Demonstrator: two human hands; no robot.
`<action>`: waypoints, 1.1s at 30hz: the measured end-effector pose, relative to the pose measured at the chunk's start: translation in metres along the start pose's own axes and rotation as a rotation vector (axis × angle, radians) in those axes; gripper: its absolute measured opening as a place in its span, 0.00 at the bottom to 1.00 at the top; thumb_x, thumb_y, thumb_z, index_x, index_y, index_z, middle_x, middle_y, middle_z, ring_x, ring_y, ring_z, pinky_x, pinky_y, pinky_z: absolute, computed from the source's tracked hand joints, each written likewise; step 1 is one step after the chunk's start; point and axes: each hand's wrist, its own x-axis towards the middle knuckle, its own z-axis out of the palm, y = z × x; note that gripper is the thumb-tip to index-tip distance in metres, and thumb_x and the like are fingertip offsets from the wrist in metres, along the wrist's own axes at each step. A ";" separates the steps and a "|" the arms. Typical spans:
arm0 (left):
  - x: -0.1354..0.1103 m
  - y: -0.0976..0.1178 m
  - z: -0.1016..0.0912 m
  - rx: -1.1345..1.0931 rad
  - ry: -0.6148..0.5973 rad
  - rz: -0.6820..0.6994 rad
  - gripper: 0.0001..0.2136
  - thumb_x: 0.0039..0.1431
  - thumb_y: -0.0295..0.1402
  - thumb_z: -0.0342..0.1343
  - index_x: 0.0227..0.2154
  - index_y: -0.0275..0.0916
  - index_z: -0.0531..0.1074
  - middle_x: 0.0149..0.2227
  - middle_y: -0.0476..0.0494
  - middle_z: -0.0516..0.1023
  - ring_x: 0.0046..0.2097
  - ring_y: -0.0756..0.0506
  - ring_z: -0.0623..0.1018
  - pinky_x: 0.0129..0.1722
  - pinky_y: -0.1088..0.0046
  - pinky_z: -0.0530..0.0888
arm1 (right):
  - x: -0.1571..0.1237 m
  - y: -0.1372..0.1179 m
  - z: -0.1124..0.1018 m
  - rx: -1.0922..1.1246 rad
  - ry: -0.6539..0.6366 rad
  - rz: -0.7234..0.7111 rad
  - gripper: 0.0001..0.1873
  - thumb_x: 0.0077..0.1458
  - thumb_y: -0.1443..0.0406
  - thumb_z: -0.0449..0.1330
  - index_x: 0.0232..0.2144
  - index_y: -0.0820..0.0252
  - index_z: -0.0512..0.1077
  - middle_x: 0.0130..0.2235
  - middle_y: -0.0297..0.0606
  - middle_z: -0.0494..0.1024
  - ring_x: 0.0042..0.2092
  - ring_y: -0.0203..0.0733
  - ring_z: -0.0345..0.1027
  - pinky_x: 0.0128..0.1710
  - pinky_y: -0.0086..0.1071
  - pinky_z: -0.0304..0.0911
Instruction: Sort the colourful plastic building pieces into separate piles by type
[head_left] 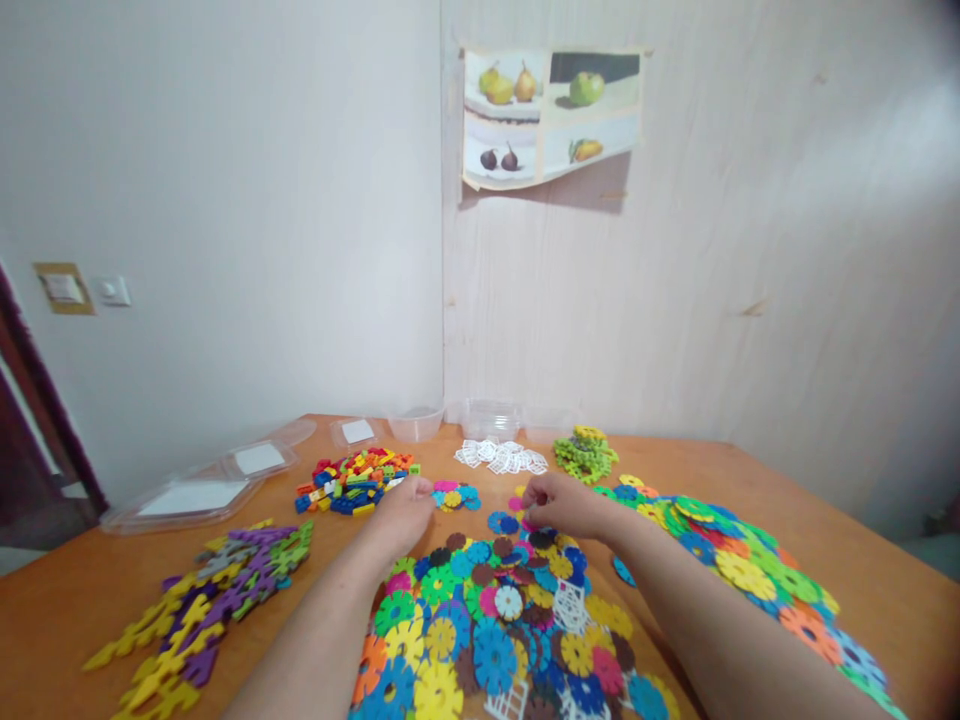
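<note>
My left hand is closed, its thumb beside a small group of notched plastic discs in pink, blue and yellow. Whatever its fingers hold is hidden. A few inches to the right, my right hand curls down with the fingertips pinched together, low over several small discs, pink and blue among them. I cannot make out what is between those fingers. Between my forearms spreads a mixed pile of colourful notched discs, with a white lattice piece among them.
Building bricks lie left of centre, and purple and yellow interlocking pieces lie farther left. White square frames and green pieces sit at the back. Large discs cover the right side. Clear containers and lids line the edge.
</note>
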 end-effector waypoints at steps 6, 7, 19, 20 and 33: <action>-0.002 0.003 -0.002 0.008 -0.002 -0.018 0.11 0.53 0.30 0.50 0.39 0.38 0.72 0.41 0.43 0.78 0.44 0.43 0.75 0.40 0.73 0.67 | -0.005 -0.023 0.006 -0.131 0.014 -0.054 0.12 0.43 0.59 0.66 0.32 0.55 0.76 0.32 0.34 0.76 0.31 0.37 0.65 0.27 0.27 0.51; -0.003 0.004 -0.002 0.011 -0.002 -0.022 0.11 0.53 0.30 0.50 0.39 0.38 0.72 0.41 0.43 0.78 0.44 0.43 0.75 0.41 0.73 0.67 | -0.005 -0.026 0.007 -0.148 0.016 -0.056 0.11 0.42 0.60 0.66 0.31 0.55 0.76 0.32 0.34 0.76 0.31 0.37 0.65 0.27 0.27 0.50; -0.004 0.001 0.001 -0.041 -0.037 -0.025 0.10 0.54 0.29 0.51 0.39 0.38 0.71 0.40 0.43 0.78 0.41 0.44 0.76 0.37 0.74 0.67 | 0.013 -0.029 0.016 0.126 -0.006 -0.034 0.05 0.51 0.65 0.58 0.26 0.59 0.72 0.24 0.31 0.74 0.25 0.32 0.63 0.23 0.23 0.54; -0.004 0.001 0.001 -0.036 -0.034 -0.023 0.09 0.54 0.29 0.50 0.38 0.38 0.71 0.39 0.43 0.78 0.41 0.44 0.75 0.36 0.74 0.67 | 0.016 -0.031 0.018 0.161 -0.018 -0.018 0.04 0.50 0.65 0.58 0.26 0.59 0.71 0.23 0.31 0.74 0.24 0.31 0.63 0.22 0.23 0.55; 0.002 -0.008 0.004 -0.005 -0.007 -0.013 0.10 0.55 0.31 0.49 0.38 0.39 0.73 0.37 0.46 0.79 0.39 0.45 0.75 0.33 0.75 0.65 | 0.049 -0.045 0.026 0.132 0.022 0.063 0.05 0.44 0.73 0.57 0.25 0.61 0.71 0.22 0.31 0.73 0.25 0.33 0.67 0.23 0.24 0.56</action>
